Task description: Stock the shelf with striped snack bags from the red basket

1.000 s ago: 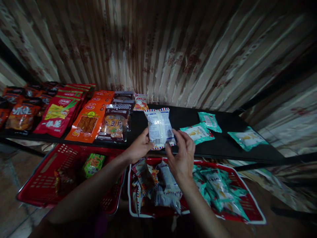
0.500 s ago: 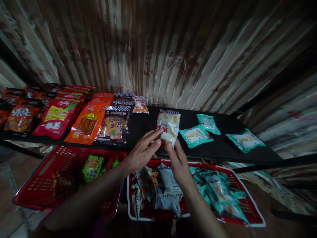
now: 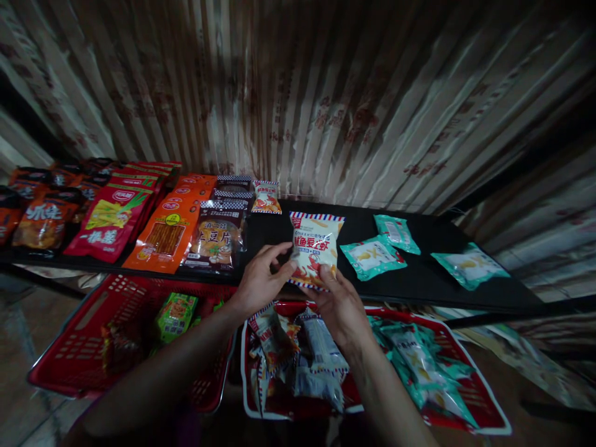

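Snack packet [image 3: 316, 245] shows its front between both hands [image 3: 342, 307].

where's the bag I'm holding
In the head view, just right of centre: the bag is in your right hand, left of the nearest teal pack.

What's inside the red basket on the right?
In that red basket, striped-edged snack bags lie left, teal bags right. The right forearm covers part of the middle; whatever lies beneath the top bags is hidden.
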{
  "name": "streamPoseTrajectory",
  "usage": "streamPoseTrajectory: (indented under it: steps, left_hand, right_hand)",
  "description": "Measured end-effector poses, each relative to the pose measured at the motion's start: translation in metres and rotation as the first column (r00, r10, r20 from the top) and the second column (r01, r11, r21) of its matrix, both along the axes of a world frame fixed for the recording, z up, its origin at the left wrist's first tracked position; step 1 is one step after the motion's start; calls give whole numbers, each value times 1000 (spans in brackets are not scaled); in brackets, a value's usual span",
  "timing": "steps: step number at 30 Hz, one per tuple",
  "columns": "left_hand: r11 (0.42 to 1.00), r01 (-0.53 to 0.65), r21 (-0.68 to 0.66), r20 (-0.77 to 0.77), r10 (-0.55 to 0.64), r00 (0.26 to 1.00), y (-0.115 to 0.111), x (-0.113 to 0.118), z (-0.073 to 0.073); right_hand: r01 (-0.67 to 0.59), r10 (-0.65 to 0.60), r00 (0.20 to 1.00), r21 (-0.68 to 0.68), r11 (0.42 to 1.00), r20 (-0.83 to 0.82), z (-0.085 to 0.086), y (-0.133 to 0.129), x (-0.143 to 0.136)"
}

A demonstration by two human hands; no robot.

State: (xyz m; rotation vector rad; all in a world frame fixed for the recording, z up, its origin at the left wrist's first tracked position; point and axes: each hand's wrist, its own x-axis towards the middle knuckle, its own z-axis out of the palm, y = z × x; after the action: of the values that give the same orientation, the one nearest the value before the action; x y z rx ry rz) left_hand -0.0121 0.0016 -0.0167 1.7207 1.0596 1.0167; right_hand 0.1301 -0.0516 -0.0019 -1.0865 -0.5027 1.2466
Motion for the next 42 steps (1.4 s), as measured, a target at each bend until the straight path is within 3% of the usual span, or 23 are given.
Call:
streamPoseTrajectory:
  steps: [3, 7, 10, 16, 23, 31, 37, 42]
  left_hand:
    - [997, 29, -74, -34, -32, 999, 2, 0, -2]
    - [941, 152, -302, 213, -88, 973, 1, 3, 0]
    - [892, 164, -421, 336, -14, 942, -1, 3, 4]
    - [812, 346, -470, 557, -31, 830, -2, 1, 10]
    - [824, 325, -465, 571, -2, 821, -1, 1, 9]
    - [901, 79, -426, 391, 105, 914, 4, 7, -6]
    - [894, 128, -431, 388, 55, 920, 7, 5, -19]
    - [905, 67, -420, 384, 110, 917, 12, 4, -29]
  right_hand:
    - [-1, 0, 1000, -22, 1000, -25, -1, 3, 2]
    - [7, -9, 999, -65, 998, -41, -5, 4, 6]
    - [-3, 1, 1000, -87, 996, -18, -8, 4, 7]
    - [-108, 115, 990, -90, 990, 81, -9, 3, 0]
    - [-135, 144, 982, -80, 988, 120, -8, 1, -5]
    - [-113, 122, 979, -68, 991, 161, -20, 0, -8]
    - [-81, 99, 982, -114, 990, 162, -24, 2, -12]
    - [-64, 77, 986, -89, 994, 150, -28, 11, -17]
